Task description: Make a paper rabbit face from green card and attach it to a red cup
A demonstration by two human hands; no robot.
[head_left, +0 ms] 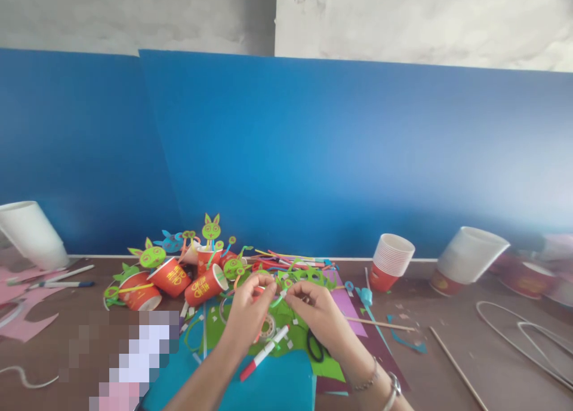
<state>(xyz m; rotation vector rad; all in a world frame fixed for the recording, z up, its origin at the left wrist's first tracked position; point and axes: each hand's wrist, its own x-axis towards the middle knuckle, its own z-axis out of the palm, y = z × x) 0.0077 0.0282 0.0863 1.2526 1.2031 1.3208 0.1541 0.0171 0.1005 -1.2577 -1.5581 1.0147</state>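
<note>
My left hand (249,308) is closed in a pinch, thumb against the fingers; what it grips is hidden. Just to its right, my right hand (317,312) pinches a small white piece (283,293) at its fingertips. A short light-green strip (277,301) shows between the two hands. Beneath them lie a red-and-white marker (265,354), a roll of clear tape (267,327) and green paper sheets (290,321). Black-handled scissors (315,346) are partly covered by my right hand. A blue sheet (277,384) lies nearest me.
Red paper cups (170,277) with green animal cutouts (152,256) crowd the left. Stacked cups (391,259) and a tilted white cup stack (472,253) stand right. Wooden sticks (456,366) and a white cord (519,336) lie on the table. A blue panel (313,160) rises behind.
</note>
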